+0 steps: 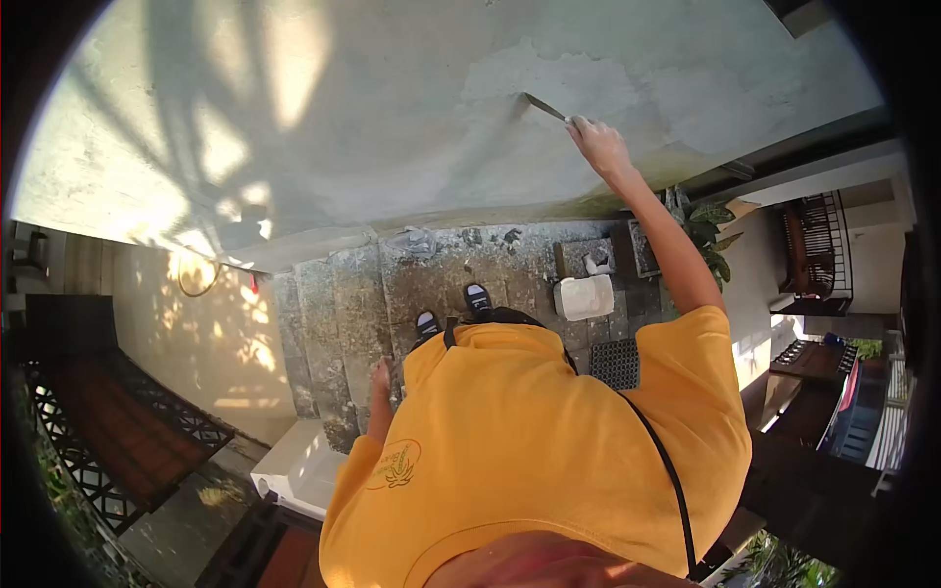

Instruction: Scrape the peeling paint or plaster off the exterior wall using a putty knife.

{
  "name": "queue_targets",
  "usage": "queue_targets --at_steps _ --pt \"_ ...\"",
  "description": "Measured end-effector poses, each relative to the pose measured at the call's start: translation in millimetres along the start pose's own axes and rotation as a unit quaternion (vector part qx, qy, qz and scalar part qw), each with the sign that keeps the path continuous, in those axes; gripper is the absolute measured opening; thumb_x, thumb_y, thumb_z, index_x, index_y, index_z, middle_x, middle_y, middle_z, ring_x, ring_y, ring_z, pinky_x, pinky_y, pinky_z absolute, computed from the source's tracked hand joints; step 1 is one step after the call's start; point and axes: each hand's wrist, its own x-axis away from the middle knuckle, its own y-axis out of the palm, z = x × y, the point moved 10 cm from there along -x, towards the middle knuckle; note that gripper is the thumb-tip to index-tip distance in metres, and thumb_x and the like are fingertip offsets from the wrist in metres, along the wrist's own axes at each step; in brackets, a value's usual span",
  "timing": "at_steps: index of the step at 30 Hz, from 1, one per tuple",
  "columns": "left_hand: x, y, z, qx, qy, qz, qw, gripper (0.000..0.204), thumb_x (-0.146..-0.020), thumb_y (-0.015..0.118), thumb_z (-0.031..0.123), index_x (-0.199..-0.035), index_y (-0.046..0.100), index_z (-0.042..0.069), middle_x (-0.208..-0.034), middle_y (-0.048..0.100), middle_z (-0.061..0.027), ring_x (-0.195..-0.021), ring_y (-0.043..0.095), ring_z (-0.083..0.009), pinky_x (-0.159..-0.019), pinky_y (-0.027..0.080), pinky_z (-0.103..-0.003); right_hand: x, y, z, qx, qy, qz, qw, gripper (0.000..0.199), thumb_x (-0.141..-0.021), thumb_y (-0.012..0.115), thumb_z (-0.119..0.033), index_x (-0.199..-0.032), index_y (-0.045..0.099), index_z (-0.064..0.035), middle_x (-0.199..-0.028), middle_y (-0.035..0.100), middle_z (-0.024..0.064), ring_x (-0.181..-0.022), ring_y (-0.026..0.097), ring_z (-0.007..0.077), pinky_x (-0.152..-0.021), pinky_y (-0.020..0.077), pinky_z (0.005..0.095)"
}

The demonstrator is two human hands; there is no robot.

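Right hand (pixel 598 144): arm stretched far and right, fingers closed round the handle end of a scraper.
Scraper (pixel 547 108): thin flat blade slanting far-left from the hand; tip against the wall or just off it, cannot tell which.
Wall (pixel 392 127): grey-green, far side; sun and branch-like shadows on its left part.
Pale patch (pixel 549 73): uneven-edged, on the wall around and beyond the blade tip.
Left hand (pixel 381 375): low at the person's left side, well apart from the wall; finger pose too small to tell.
Paving (pixel 431 284): worn, stained, along the wall foot; dark footwear (pixel 477 299) on it.
White tub (pixel 584 297): on the ground, right of the feet.
Plant (pixel 708 235): broad green leaves, right of the tub, near the outstretched forearm.
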Motion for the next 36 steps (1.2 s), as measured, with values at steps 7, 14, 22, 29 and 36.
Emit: queue_targets --at_steps 7,14,22,29,36 --pt "19.1 -4.5 -0.8 -0.004 -0.011 0.018 1.000 0.039 -0.093 0.042 0.039 -0.111 0.059 0.009 -0.107 0.062 -0.0078 -0.100 0.059 -0.0250 -0.084 0.046 -0.042 0.6 1.0 -8.9 -0.002 -0.036 -0.004 0.999 0.028 -0.092 0.049 -0.034 -0.091 0.058 -0.0077 -0.080 0.063 0.0156 -0.076 0.061 0.0363 -0.065 0.0501 0.0466" --pt "9.5 12.8 8.4 -0.004 -0.009 0.021 1.000 0.040 -0.093 0.041 0.039 -0.112 0.059 0.009 -0.105 0.063 -0.0072 -0.095 0.059 -0.0235 -0.081 0.046 -0.039 -5.2 -8.7 0.6 0.019 0.003 -0.028 0.999 0.027 -0.093 0.049 -0.033 -0.090 0.058 -0.0069 -0.076 0.063 0.0172 -0.074 0.063 0.0365 -0.063 0.0514 0.0456" --pt "-13.0 33.6 13.9 -0.021 0.013 0.007 1.000 0.039 -0.094 0.042 0.035 -0.112 0.059 0.005 -0.101 0.063 -0.0091 -0.090 0.061 -0.0228 -0.078 0.048 -0.036 -15.2 -8.0 -10.8 -0.001 -0.039 -0.030 0.999 0.028 -0.092 0.049 -0.033 -0.093 0.058 -0.0067 -0.079 0.063 0.0174 -0.075 0.063 0.0367 -0.065 0.0516 0.0462" --pt "4.6 42.3 32.6 0.030 0.046 0.001 0.998 0.038 -0.095 0.041 0.033 -0.111 0.057 0.003 -0.100 0.064 -0.0120 -0.090 0.061 -0.0220 -0.078 0.050 -0.036 -29.6 -0.8 -21.2 0.011 -0.061 -0.035 0.997 0.028 -0.092 0.050 -0.033 -0.091 0.061 -0.0073 -0.078 0.064 0.0165 -0.076 0.063 0.0355 -0.066 0.0509 0.0460" --pt "23.0 37.7 -8.3 0.022 -0.026 0.033 0.999 0.035 -0.094 0.042 0.033 -0.108 0.059 0.005 -0.103 0.063 -0.0095 -0.092 0.061 -0.0234 -0.077 0.049 -0.037 -13.9 61.5 -27.6 -0.045 -0.066 -0.111 0.991 0.032 -0.090 0.052 -0.035 -0.093 0.063 -0.0056 -0.081 0.064 0.0171 -0.082 0.062 0.0363 -0.071 0.0493 0.0460"
